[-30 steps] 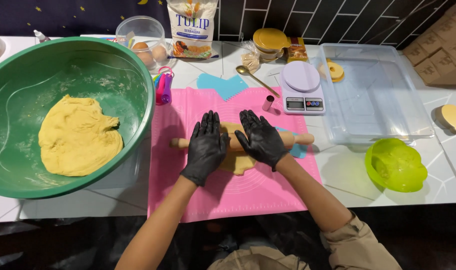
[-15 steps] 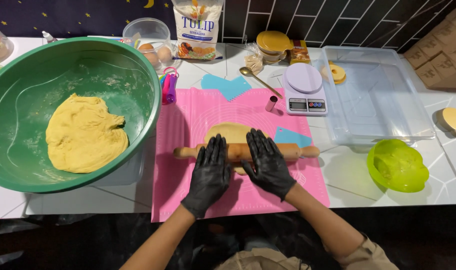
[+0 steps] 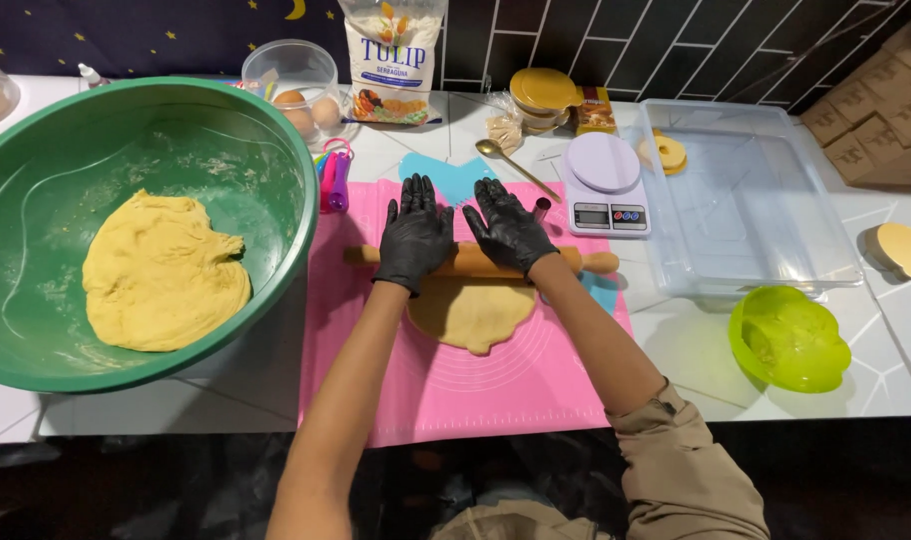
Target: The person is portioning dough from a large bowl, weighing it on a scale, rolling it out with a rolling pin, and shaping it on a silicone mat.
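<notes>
**Rolling the dough flat on the pink mat**

You are in the middle of rolling: both your gloved hands lie on the wooden rolling pin [image 3: 476, 260], which sits crosswise at the far edge of a small round of yellow dough [image 3: 473, 315]. The round lies near the centre of the pink mat [image 3: 456, 390], just on your side of the pin, already thin and roughly circular. It looks partly rolled out rather than finished; its near edge is a little uneven.

Your left hand [image 3: 416, 235] is spread flat, fingers apart and stretched forward, palm pressing down on the left half of the pin. Your right hand [image 3: 506, 228] does the same on the right half, fingers fanned and pointing away from you. Neither hand is curled round the pin; they bear on it from above, side by side and nearly touching at the thumbs. The pin's two handles stick out free on either side.

With the pin at the far end of the round, the next stroke calls for an even pull back towards you, equal weight under both palms so the sheet keeps one thickness.

To your left, the big green bowl [image 3: 276, 150] holds a much larger lump of the same dough. A kitchen scale [image 3: 606, 185] and a clear plastic tray [image 3: 766, 270] stand to the right of the mat.
</notes>
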